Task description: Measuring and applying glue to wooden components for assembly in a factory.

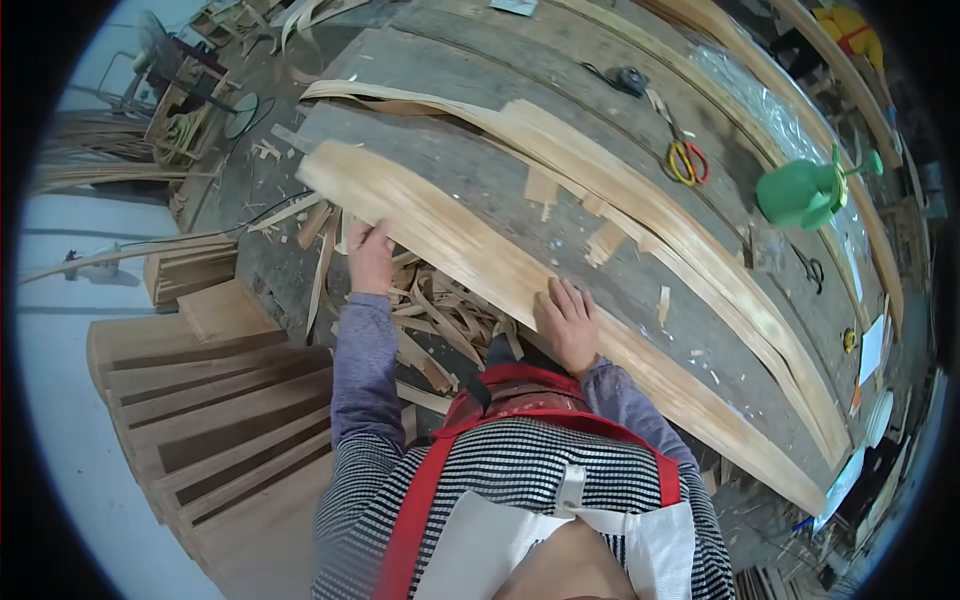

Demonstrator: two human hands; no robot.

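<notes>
A long, gently curved wooden board [475, 245] with a smooth, pale face lies slantwise in front of me, from the upper left to the lower right. My right hand [570, 325] rests on its middle, fingers laid over the top face; its thumb side is partly hidden. My left hand [370, 258] is at the board's near edge, towards the left end. Its fingers are curled closed, and a pale sliver of wood shows beside them; what they hold is unclear.
Long veneer strips [640, 225] lie beyond the board on the grey workbench [450, 165]. Scissors [685, 160], a tape measure [628, 80] and a green spray bottle [800, 190] stand farther right. Wood offcuts [440, 310] pile below the near edge. Stacked wooden panels [220, 400] are at left.
</notes>
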